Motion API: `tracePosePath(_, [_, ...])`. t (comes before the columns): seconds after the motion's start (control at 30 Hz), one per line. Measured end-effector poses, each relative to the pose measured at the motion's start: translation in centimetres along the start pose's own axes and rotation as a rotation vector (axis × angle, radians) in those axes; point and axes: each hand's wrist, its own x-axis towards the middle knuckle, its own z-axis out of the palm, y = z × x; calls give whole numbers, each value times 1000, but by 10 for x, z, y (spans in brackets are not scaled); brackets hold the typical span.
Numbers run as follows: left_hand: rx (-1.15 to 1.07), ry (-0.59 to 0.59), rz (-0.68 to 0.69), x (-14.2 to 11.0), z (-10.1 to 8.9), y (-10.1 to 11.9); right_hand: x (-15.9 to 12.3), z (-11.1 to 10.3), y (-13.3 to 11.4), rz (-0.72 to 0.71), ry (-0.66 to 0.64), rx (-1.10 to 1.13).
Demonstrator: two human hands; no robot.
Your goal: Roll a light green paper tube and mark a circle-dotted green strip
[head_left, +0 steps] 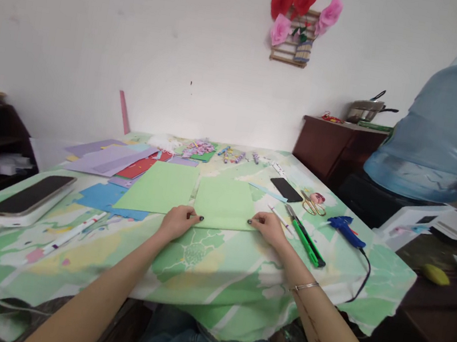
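Patterned cloth (231,287) covers the table beneath the pale green sheet (226,201), whose underside is hidden, as are the bits of its near corners under the fingers. Whether it is one layer or folded is hard to make out. Both forearms run out of view at the bottom, the blue water jug (448,125) is cut off at the right, and the small purple pieces (199,148) beyond the sheet are too small to make out singly. The sheet looks flat, plain and roughly square, with a faintly uneven near edge. It lies between the two hands, just ahead of them: the left hand (179,222) is closed on its near left corner, and the right hand (269,228) is closed on its near right corner. Just left of the sheet lies a second green sheet (160,186), with blue paper (96,196) farther left. To its right are a green cutter (306,240), a black phone (285,190), gold-handled scissors (314,206) and, farthest out, a blue glue gun (347,231).
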Motion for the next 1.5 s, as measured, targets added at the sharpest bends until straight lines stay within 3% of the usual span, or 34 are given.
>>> tracePosePath(0.27, [29, 21, -30, -1, 2, 1, -6, 3, 1, 29, 74, 48])
tracePosePath(0.77, [71, -54, -36, 5, -2, -1, -9, 4, -4, 75, 140, 72])
tracePosePath(0.97, [135, 15, -63, 0, 2, 4, -11, 4, -8, 81, 140, 63])
tracePosePath(1.03, [169, 93, -50, -5, 4, 8, -11, 3, -9, 77, 137, 59])
tracePosePath(1.1, [250, 222, 75, -10, 9, 13, -12, 3, -10, 72, 137, 54])
tracePosePath(1.17, [350, 313, 340, -14, 14, 18, -12, 3, -9, 69, 138, 49])
tracePosePath(1.27, [436, 241, 745, -18, 22, 25, -12, 4, -8, 63, 141, 39])
tracePosePath(1.33, [455, 194, 813, -19, 26, 30, -12, 5, -8, 52, 148, 29])
tracePosePath(1.5, [428, 179, 713, -17, 32, 36, -16, 4, -13, -82, 183, -5])
